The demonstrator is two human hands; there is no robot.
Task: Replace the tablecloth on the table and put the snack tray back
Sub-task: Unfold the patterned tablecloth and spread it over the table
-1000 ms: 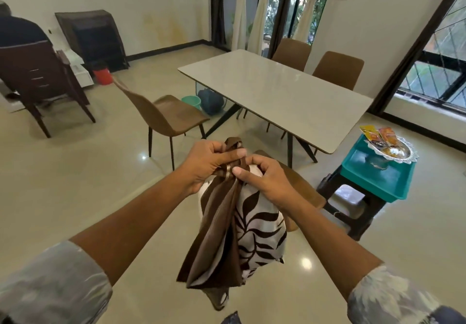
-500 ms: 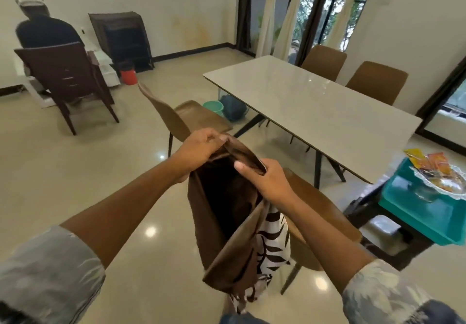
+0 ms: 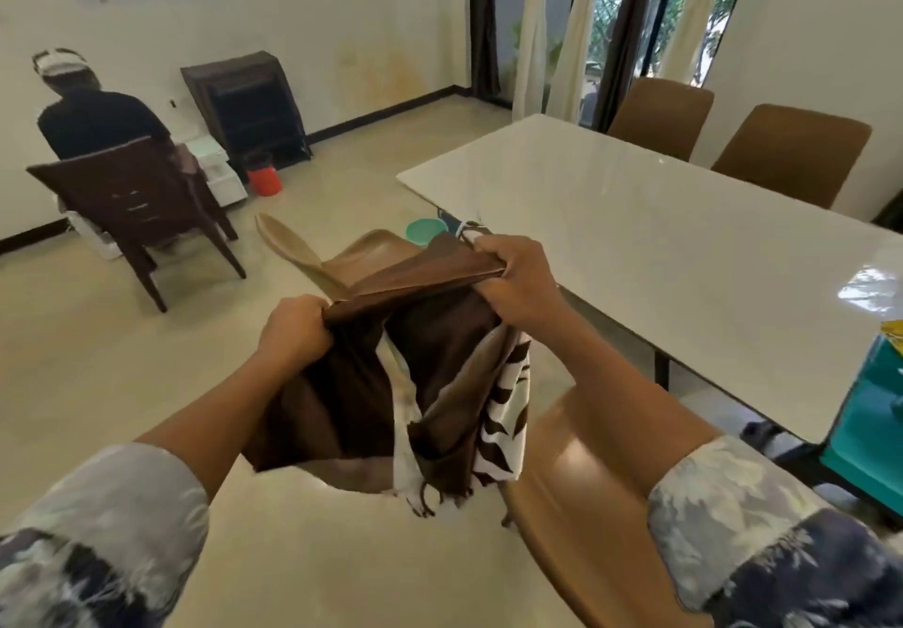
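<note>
Left hand (image 3: pixel 293 329) is closed in a fist round one end of a brown hem of the tablecloth (image 3: pixel 440 383). The right hand (image 3: pixel 518 280) grips the other end of the same hem, higher up and nearer the table (image 3: pixel 659 246). The hem is drawn taut between the two fists. The rest of the cloth hangs below in bunched folds, showing plain brown faces and a white leaf-printed face. It hangs above the floor (image 3: pixel 122 383), between the near chair (image 3: pixel 586 481) and the far chair (image 3: pixel 342 256). The cloth is held just beside the table's near corner and does not appear to touch it; none of it lies on the pale top yet. Assessment: the step in hand is opening out the folded cloth before spreading, so the task is at an early stage. The next move calls for finding the true corners, parting the hands well apart to free the remaining folds, then carrying the leading edge over the table top. The hanging folds could catch on the near chair. Of the snack tray, only a yellow scrap (image 3: pixel 894 332) above a teal stand (image 3: pixel 870 432) shows at the right edge. The tray itself cannot be made out.
</note>
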